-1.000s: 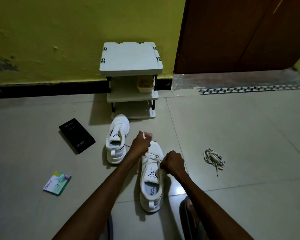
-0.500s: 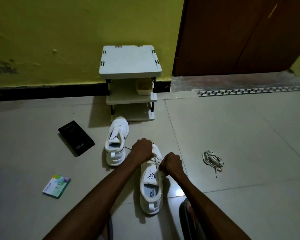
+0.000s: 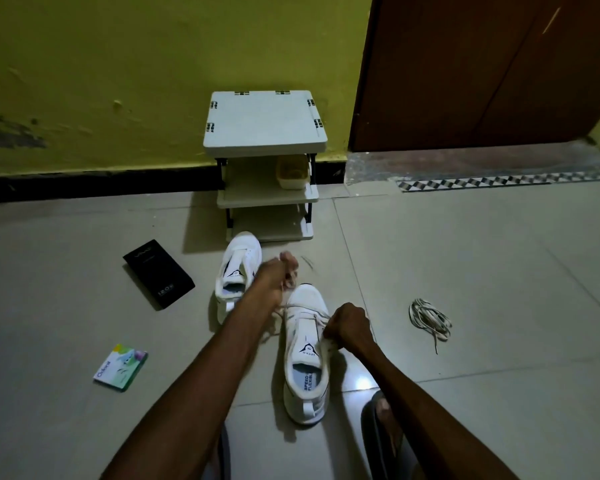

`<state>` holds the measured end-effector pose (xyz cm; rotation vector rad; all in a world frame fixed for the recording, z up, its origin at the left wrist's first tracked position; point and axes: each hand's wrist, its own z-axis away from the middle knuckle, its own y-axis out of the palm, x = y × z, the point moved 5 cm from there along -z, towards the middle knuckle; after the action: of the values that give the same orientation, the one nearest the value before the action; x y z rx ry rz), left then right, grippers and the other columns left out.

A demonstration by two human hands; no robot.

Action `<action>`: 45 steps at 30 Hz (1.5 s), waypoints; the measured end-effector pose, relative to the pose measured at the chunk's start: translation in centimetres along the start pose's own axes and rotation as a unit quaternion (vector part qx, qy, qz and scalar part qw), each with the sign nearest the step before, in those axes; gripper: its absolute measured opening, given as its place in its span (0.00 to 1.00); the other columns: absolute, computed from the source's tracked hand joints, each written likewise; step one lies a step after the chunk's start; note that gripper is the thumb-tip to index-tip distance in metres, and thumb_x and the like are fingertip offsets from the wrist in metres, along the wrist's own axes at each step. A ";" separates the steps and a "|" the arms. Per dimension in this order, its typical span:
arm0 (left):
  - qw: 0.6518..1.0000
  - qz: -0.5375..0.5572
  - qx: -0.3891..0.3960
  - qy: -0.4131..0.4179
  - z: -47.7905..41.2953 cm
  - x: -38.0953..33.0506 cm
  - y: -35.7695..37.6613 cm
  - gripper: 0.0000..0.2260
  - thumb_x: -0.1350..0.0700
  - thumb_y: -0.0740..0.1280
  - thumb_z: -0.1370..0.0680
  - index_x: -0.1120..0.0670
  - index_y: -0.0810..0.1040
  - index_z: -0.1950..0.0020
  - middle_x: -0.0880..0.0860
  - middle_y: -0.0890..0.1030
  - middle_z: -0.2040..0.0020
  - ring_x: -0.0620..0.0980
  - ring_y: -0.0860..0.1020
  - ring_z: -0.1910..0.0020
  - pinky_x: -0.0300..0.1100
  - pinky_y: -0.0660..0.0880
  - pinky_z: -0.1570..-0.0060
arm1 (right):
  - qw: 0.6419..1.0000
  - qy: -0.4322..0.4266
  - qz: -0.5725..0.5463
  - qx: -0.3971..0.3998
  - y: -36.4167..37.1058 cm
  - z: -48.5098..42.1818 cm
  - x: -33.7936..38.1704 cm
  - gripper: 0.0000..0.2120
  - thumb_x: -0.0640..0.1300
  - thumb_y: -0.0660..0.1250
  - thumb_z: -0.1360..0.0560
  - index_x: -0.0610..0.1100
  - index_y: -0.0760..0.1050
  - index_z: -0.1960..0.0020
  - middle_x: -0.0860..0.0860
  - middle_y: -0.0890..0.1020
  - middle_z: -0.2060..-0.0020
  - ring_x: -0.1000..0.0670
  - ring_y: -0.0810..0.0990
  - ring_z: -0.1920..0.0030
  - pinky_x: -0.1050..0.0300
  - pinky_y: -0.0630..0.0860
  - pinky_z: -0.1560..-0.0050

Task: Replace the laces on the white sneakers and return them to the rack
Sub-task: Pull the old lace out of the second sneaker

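Two white sneakers lie on the tiled floor. The near sneaker [image 3: 305,355] points away from me, with a white lace [image 3: 300,311] threaded across its front. My left hand [image 3: 278,275] grips one lace end, pulled up and away above the toe. My right hand [image 3: 349,329] grips the sneaker's right upper edge beside the tongue, where the other lace end runs. The far sneaker [image 3: 238,271] lies beyond my left forearm, showing no lace. The white shoe rack [image 3: 265,124] stands against the yellow wall.
A loose bundle of laces [image 3: 430,318] lies on the floor to the right. A black box [image 3: 158,273] and a small green packet [image 3: 120,367] lie to the left. A beige tub [image 3: 291,173] sits on the rack's middle shelf. A brown door [image 3: 482,71] is at right.
My left hand went from raised, down to the sneaker's toe, then up and away again, drawing the lace out. My right hand stayed at the sneaker's side.
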<state>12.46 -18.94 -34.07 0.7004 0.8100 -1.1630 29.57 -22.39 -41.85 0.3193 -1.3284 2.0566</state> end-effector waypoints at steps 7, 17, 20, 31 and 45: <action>0.963 -0.251 0.004 0.099 -1.0 -2.9 -2.2 0.15 0.50 0.65 0.20 0.59 0.78 0.60 0.56 0.78 0.67 0.53 0.76 0.68 0.39 0.68 0.69 | 1.000 -0.014 0.008 0.014 0.1 0.0 0.4 0.08 0.38 0.71 0.38 0.37 0.80 0.60 0.41 0.83 0.64 0.42 0.84 0.64 0.48 0.84 0.59; 0.695 -0.681 -0.116 0.199 0.3 2.2 -2.0 0.14 0.50 0.64 0.20 0.57 0.78 0.40 0.58 0.69 0.34 0.58 0.72 0.37 0.50 0.72 0.45 | 0.989 -0.123 0.078 0.006 -1.2 1.4 3.0 0.06 0.44 0.74 0.34 0.47 0.80 0.58 0.49 0.83 0.59 0.46 0.83 0.58 0.55 0.80 0.58; 0.751 -0.644 -0.045 0.139 -0.5 3.1 -2.4 0.17 0.45 0.68 0.24 0.58 0.78 0.45 0.59 0.78 0.42 0.58 0.79 0.46 0.47 0.75 0.52 | 0.984 -0.163 0.073 0.004 -1.0 1.0 3.5 0.03 0.43 0.72 0.30 0.51 0.82 0.58 0.50 0.84 0.58 0.48 0.83 0.59 0.53 0.81 0.59; 0.791 -0.607 0.057 0.053 0.3 8.4 -1.0 0.26 0.37 0.63 0.29 0.53 0.79 0.40 0.55 0.82 0.42 0.56 0.79 0.43 0.45 0.76 0.48 | 0.935 -0.240 0.259 -0.030 1.3 -0.3 6.3 0.08 0.43 0.65 0.27 0.44 0.79 0.49 0.46 0.81 0.50 0.42 0.82 0.49 0.57 0.73 0.55; 0.875 -0.483 -0.031 0.014 1.1 11.1 -0.9 0.25 0.40 0.70 0.29 0.50 0.76 0.36 0.55 0.78 0.36 0.59 0.77 0.38 0.47 0.73 0.41 | 0.973 -0.074 -0.065 0.208 -2.5 -0.7 8.3 0.06 0.34 0.61 0.23 0.39 0.74 0.57 0.45 0.75 0.61 0.52 0.72 0.66 0.61 0.70 0.65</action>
<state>13.93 -25.75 -42.88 0.2178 1.2763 -2.0078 24.99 -17.86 -36.00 0.7352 -0.9184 2.2206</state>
